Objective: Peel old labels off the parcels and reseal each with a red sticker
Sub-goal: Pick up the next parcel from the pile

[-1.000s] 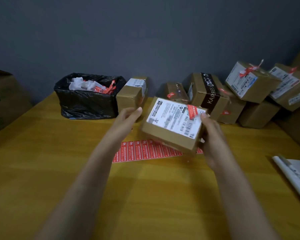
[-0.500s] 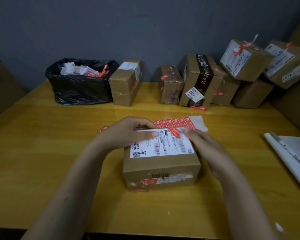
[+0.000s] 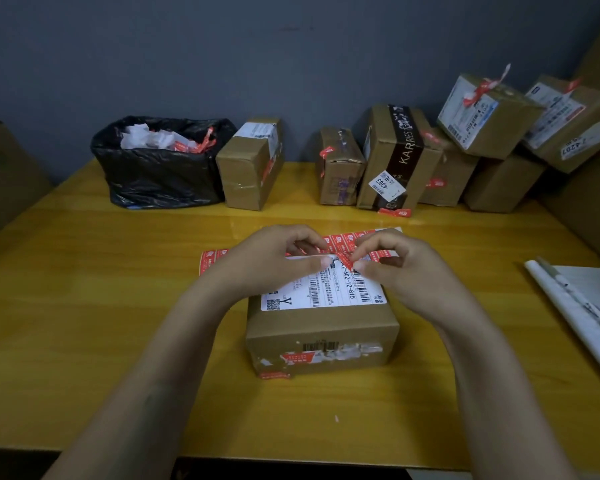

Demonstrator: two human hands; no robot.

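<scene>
A brown cardboard parcel sits on the yellow table in front of me, a white shipping label on its top and torn red and white sticker scraps on its front face. My left hand rests on the parcel's far left top edge, thumb pressing the label. My right hand pinches a small red sticker at the label's far edge between thumb and forefinger. A sheet of red stickers lies just behind the parcel, partly hidden by both hands.
A black bag of peeled scraps stands at the back left. Several brown parcels line the wall, some stacked at the right. White paper sheets lie at the right edge. A large carton stands at far left.
The parcel came down from mid-air onto the table, label up. My right hand has since closed thumb and forefinger on the red sticker at the label's far edge.
</scene>
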